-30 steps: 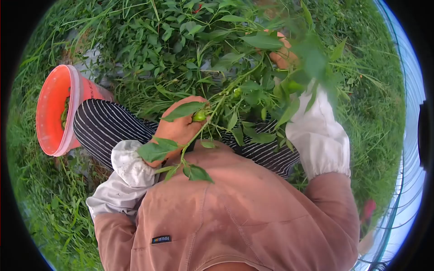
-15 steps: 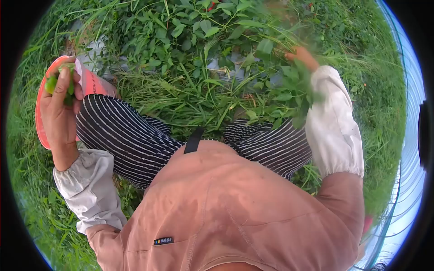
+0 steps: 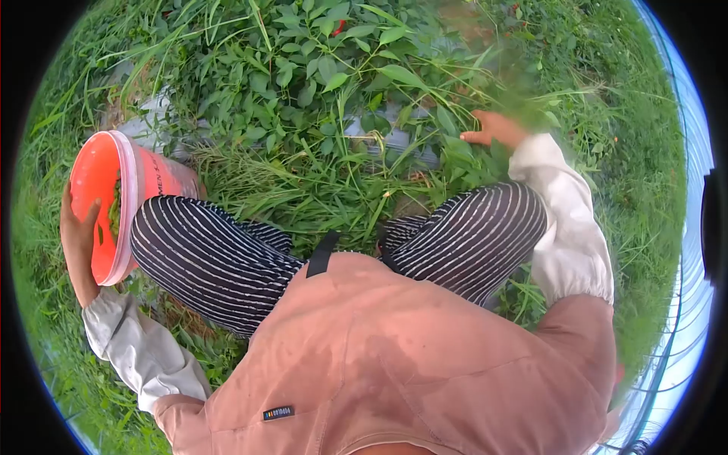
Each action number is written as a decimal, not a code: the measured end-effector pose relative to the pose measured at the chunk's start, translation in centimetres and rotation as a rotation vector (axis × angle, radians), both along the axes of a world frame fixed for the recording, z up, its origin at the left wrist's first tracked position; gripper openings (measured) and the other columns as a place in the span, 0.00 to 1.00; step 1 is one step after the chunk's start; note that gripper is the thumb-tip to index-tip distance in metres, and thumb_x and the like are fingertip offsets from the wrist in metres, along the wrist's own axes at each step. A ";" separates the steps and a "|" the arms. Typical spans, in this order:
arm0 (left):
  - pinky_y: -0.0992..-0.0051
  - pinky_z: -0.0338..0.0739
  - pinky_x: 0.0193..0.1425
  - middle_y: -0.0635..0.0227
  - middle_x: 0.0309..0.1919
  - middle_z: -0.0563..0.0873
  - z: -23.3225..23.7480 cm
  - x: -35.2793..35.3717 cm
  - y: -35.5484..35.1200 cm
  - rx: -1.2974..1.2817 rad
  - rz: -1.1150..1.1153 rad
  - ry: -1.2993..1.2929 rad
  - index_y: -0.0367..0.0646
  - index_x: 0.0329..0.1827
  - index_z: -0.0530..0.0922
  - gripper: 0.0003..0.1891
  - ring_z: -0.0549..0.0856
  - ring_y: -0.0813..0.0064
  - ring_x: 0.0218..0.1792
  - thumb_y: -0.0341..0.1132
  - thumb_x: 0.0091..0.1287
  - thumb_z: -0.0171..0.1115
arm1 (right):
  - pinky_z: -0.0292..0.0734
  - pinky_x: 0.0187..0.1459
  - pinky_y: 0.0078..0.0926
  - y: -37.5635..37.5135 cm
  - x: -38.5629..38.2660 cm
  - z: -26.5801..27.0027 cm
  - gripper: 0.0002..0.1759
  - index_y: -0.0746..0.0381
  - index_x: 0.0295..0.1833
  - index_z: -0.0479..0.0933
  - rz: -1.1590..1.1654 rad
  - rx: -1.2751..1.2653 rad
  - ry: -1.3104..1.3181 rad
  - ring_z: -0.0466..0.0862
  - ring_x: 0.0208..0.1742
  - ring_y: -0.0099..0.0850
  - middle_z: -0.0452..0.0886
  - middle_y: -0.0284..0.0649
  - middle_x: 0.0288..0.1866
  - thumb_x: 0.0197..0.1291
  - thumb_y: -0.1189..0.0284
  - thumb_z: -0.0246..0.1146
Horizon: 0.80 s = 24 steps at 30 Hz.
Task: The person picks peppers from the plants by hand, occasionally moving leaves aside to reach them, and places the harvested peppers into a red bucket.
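Note:
An orange-red bucket (image 3: pixel 137 220) with a pale rim leans on its side by my left knee, its mouth facing left. Green peppers (image 3: pixel 115 208) show partly inside it. At the left edge of the mouth is my left hand (image 3: pixel 79 235), thumb and fingers apart, holding nothing I can see. My right hand (image 3: pixel 494 129) reaches into the leafy plants on the right with its fingers stretched out. Beside those fingers are the green leaves of a pepper plant (image 3: pixel 455 144); some leaves blur above the hand.
A red pepper (image 3: pixel 339 28) hangs among the plants ahead. Grey plastic sheeting (image 3: pixel 394 144) shows between the leaves. Long grass (image 3: pixel 250 178) surrounds my bent legs in striped trousers (image 3: pixel 212 258). A pale net or film wall (image 3: pixel 686 227) runs along the right.
The green peppers have left my left hand, and green ones now show in the bucket. My right hand has moved slightly down and left. The bucket and knees sit lower in view.

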<state>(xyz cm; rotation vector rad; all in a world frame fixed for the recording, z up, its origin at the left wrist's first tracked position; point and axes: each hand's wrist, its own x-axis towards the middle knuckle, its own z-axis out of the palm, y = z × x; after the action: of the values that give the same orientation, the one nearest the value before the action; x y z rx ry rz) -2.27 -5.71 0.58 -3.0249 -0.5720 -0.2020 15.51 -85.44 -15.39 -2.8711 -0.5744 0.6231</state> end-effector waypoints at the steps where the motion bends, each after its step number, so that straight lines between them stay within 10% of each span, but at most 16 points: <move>1: 0.66 0.70 0.67 0.50 0.67 0.72 1.2 1.6 -4.2 -0.333 -0.067 -0.064 0.38 0.71 0.67 0.33 0.72 0.59 0.68 0.39 0.65 0.67 | 0.74 0.57 0.42 1.2 0.2 1.7 0.44 0.74 0.62 0.70 -0.048 0.068 0.153 0.80 0.56 0.52 0.80 0.62 0.52 0.53 0.46 0.66; 6: 0.70 0.73 0.63 0.58 0.59 0.80 5.3 7.1 -20.2 -0.941 -0.337 0.020 0.37 0.65 0.74 0.24 0.78 0.70 0.60 0.35 0.67 0.65 | 0.77 0.52 0.42 6.7 -0.2 10.0 0.32 0.70 0.51 0.78 0.004 -0.074 0.271 0.82 0.51 0.51 0.82 0.58 0.47 0.56 0.51 0.65; 9: 0.72 0.76 0.58 0.62 0.52 0.84 4.2 8.9 -25.9 -1.048 -0.596 0.021 0.37 0.60 0.78 0.21 0.81 0.74 0.53 0.35 0.66 0.67 | 0.77 0.45 0.45 12.4 -0.8 12.8 0.12 0.66 0.36 0.78 0.249 -0.155 -0.256 0.82 0.41 0.47 0.81 0.50 0.37 0.58 0.66 0.59; 12: 0.76 0.75 0.58 0.62 0.52 0.85 3.3 10.7 -29.4 -1.199 -0.594 0.173 0.37 0.59 0.78 0.18 0.81 0.75 0.55 0.34 0.67 0.65 | 0.77 0.43 0.44 17.2 0.4 7.8 0.09 0.66 0.39 0.78 0.516 0.315 -0.161 0.80 0.40 0.49 0.79 0.49 0.36 0.60 0.71 0.57; 16: 0.79 0.76 0.52 0.69 0.44 0.87 -0.9 12.4 -30.4 -1.435 -0.525 0.189 0.37 0.54 0.80 0.15 0.83 0.80 0.46 0.34 0.67 0.66 | 0.81 0.41 0.42 19.9 2.3 -5.5 0.10 0.69 0.33 0.82 0.553 -0.165 -0.092 0.84 0.38 0.50 0.82 0.54 0.36 0.47 0.74 0.60; 24: 0.81 0.76 0.44 0.72 0.37 0.86 -2.3 13.4 -30.1 -1.251 -0.531 0.227 0.36 0.50 0.82 0.13 0.81 0.84 0.38 0.33 0.66 0.67 | 0.81 0.37 0.46 21.1 4.9 -12.9 0.09 0.67 0.32 0.83 0.461 0.009 -0.757 0.85 0.35 0.51 0.83 0.54 0.32 0.50 0.72 0.61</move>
<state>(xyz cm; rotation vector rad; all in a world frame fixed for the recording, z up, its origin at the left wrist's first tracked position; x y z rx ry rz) 11.12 -35.85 -1.71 -4.2010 0.3168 0.7739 20.37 -64.36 -28.31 -2.9031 -1.3395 -0.4763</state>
